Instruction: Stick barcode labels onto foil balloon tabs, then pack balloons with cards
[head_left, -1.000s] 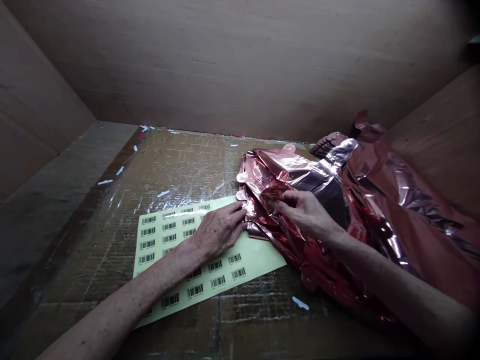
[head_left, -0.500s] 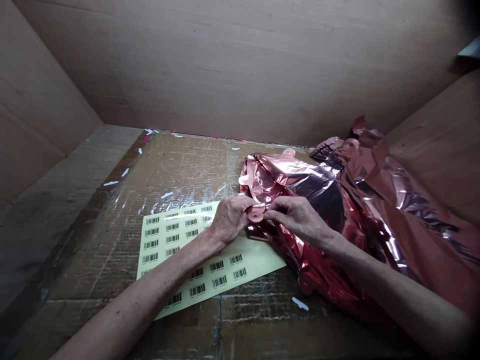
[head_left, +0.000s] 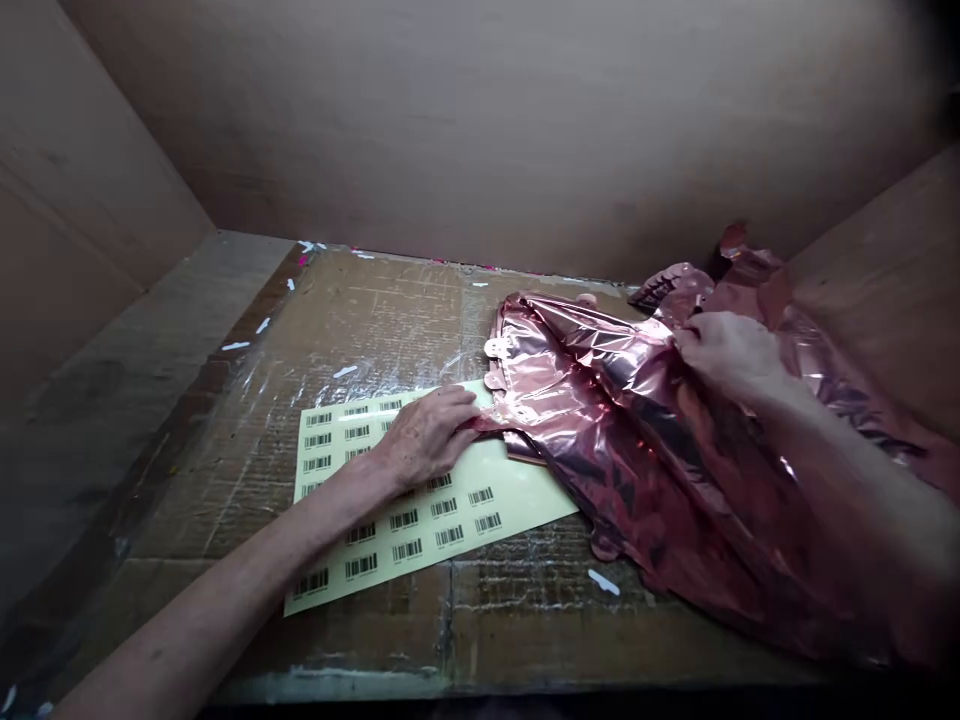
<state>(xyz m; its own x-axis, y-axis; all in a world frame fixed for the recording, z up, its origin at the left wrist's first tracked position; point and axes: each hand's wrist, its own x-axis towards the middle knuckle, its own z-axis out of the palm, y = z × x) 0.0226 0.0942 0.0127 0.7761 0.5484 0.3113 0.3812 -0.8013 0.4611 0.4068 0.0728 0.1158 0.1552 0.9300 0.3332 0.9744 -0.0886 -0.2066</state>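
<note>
While the right half of the cardboard-covered tabletop (head_left: 375, 335) is taken up by crinkly pink metallic foil (head_left: 615, 430), spread from near the far edge toward the near right corner, a narrow foil strip (head_left: 489, 425) on its left side is pinched by the fingers of the left hand (head_left: 431, 435). The right hand (head_left: 731, 350) is set on the foil's upper part, but it's pretty blurred, so whether anything's gripped there can't be told. A pale yellow barcode sticker sheet (head_left: 517, 490) is laid nearer the near edge, partly covered by foil and crossed by the left forearm (head_left: 277, 560). Toward the far right corner, a scalloped foil stack (head_left: 667, 285) can be seen. White scraps (head_left: 604, 582) are scattered around, mostly toward the far left corner. The far edge is backed by a brown panel (head_left: 480, 130).
</note>
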